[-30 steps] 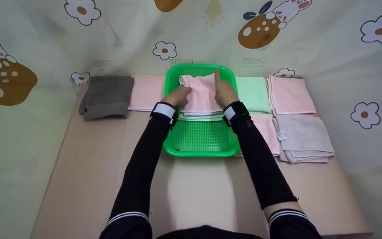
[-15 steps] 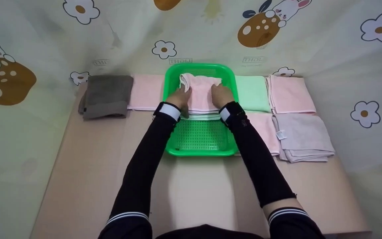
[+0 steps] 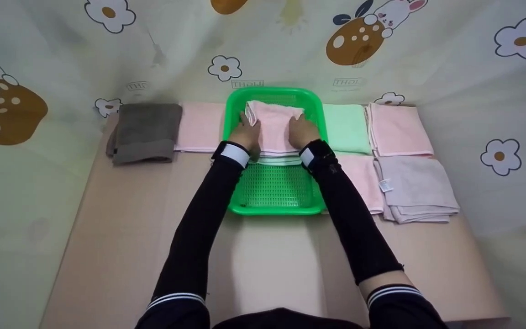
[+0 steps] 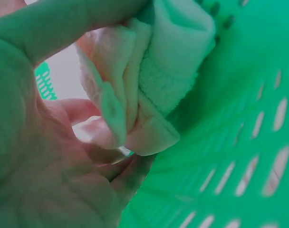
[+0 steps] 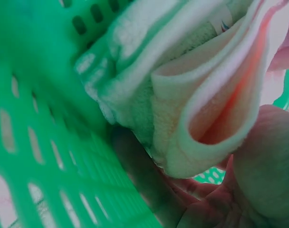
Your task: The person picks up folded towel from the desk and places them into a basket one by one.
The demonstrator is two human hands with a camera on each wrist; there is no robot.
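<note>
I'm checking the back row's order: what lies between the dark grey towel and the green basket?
In the head view, a folded pink towel lies between the dark grey towel and the green basket.

left hand (image 4: 59, 147) filling the left side, palm in plain view, thumb (image 4: 68, 26) stretching across the top and off the upper edge, fingers (image 4: 130, 183) bending in underneath, and right between them, the pink towel (image 4: 118, 52)! its layers part at the edge, folds gaping, one corner dipping toward those fingers. snug against it on the right, a pale green towel (image 4: 168, 85), doubled over, fuzzy below and smoother up top. and look at that green basket wall (image 4: 220, 126), sweeping down the right side, long slots showing pale beyond. another perforated green patch (image 4: 45, 81) peeks out at left, beneath the thumb.
</note>
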